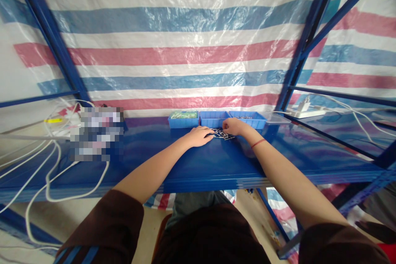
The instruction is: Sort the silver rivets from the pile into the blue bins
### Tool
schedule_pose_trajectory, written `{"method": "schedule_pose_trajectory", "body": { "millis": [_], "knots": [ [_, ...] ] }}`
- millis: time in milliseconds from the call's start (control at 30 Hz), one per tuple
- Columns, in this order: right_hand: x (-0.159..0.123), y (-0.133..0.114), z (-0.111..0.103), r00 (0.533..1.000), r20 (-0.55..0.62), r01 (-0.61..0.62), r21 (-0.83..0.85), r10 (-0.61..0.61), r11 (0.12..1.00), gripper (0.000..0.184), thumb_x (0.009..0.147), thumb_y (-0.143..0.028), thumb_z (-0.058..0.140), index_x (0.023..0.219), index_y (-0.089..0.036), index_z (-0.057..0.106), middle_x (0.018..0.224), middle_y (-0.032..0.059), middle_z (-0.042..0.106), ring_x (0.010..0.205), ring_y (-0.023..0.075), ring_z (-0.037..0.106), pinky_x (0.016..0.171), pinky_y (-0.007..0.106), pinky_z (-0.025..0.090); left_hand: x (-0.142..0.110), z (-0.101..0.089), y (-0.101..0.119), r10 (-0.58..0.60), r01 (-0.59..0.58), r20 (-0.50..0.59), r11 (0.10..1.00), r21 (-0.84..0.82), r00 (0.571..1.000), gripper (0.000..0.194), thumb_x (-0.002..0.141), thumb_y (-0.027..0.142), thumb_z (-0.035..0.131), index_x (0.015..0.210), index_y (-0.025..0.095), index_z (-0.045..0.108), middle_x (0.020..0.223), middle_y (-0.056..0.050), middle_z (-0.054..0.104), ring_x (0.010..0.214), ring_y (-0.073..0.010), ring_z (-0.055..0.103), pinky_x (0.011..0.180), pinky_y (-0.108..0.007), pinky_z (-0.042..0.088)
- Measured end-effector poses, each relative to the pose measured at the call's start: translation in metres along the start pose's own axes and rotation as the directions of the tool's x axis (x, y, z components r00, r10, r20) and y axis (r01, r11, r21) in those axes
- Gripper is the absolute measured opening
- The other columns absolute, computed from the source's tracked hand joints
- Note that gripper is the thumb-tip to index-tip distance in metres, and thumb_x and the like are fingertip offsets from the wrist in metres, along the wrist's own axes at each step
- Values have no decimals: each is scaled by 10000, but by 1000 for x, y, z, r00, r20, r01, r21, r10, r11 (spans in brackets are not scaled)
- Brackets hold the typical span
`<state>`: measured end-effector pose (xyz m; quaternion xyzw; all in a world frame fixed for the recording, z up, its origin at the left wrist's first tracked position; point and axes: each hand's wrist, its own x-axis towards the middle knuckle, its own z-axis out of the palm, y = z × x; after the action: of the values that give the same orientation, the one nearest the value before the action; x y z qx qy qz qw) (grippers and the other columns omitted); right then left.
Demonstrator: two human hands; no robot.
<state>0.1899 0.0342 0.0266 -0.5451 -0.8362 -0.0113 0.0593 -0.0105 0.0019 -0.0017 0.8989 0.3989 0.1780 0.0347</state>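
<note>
Both my arms reach forward over a blue shelf board (192,161). My left hand (199,136) rests knuckles up, fingers curled, at the left edge of a small heap of dark metal parts (222,134). My right hand (232,126) is curled over the heap's far side, fingers bent down onto the parts; a red string circles that wrist. What either hand grips is too small to see. Just behind the hands stand three shallow blue bins: the left bin (183,119) with pale green pieces, the middle bin (214,119), and the right bin (248,119) with small dark parts.
Blue rack posts (49,37) rise at both sides before a striped tarpaulin. White cables (52,161) loop over the shelf's left end beside a blurred box (97,132). A white power strip (306,111) with cables lies at the right. A clear lid (274,117) sits beside the right bin.
</note>
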Motion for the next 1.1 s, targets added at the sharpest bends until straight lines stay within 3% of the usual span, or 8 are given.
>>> {"method": "schedule_pose_trajectory", "body": {
  "millis": [100, 233, 433, 667, 900, 1100],
  "knots": [
    [-3, -1, -5, 999, -29, 37, 36, -36, 999, 172, 697, -171, 573, 816, -157, 696, 847, 91, 697, 763, 207, 623, 651, 263, 437, 0, 1, -1, 5, -6, -27, 1000, -21, 1000, 322, 863, 339, 474, 1130, 227, 613, 1178, -71, 615, 1088, -224, 564, 978, -372, 408],
    [-6, -3, -11, 982, -149, 143, 202, -114, 969, 128, 710, -177, 561, 769, -155, 672, 799, 57, 686, 737, 173, 608, 680, 253, 441, 2, 3, -2, -42, 16, -185, 990, -142, 982, 337, 809, 329, 566, 1111, 186, 617, 1142, -91, 631, 1066, -220, 582, 965, -354, 429],
    [-7, -12, -13, 940, -221, 340, 546, -260, 765, 205, 739, -308, 536, 773, -141, 650, 733, 26, 657, 670, 127, 574, 655, 249, 454, 5, 0, 2, -223, 66, -328, 902, -427, 918, 237, 792, 311, 594, 972, 168, 650, 955, -66, 696, 838, -175, 649, 813, -304, 508],
    [-10, -19, -13, 947, -189, 319, 647, -259, 692, 242, 725, -344, 567, 805, -133, 654, 718, 25, 646, 637, 115, 564, 614, 245, 452, 7, -3, 3, -259, 27, -413, 872, -489, 873, 157, 799, 302, 573, 860, 184, 656, 883, -27, 702, 818, -156, 644, 790, -282, 501],
    [-9, -14, -9, 965, -51, 214, 720, -257, 660, 272, 758, -372, 571, 903, -154, 647, 788, 29, 644, 628, 97, 562, 530, 202, 441, 6, -5, 6, -247, 6, -443, 878, -478, 862, 140, 808, 286, 561, 846, 187, 653, 873, -19, 697, 806, -148, 643, 775, -267, 495],
    [-10, -16, -13, 967, -154, 252, 714, -205, 653, 285, 715, -392, 609, 841, -139, 643, 768, 31, 643, 626, 103, 553, 563, 229, 447, 5, -7, 7, -237, -12, -491, 892, -451, 839, 133, 801, 282, 569, 849, 188, 649, 860, -21, 682, 793, -145, 634, 760, -264, 498]
  ]
}}
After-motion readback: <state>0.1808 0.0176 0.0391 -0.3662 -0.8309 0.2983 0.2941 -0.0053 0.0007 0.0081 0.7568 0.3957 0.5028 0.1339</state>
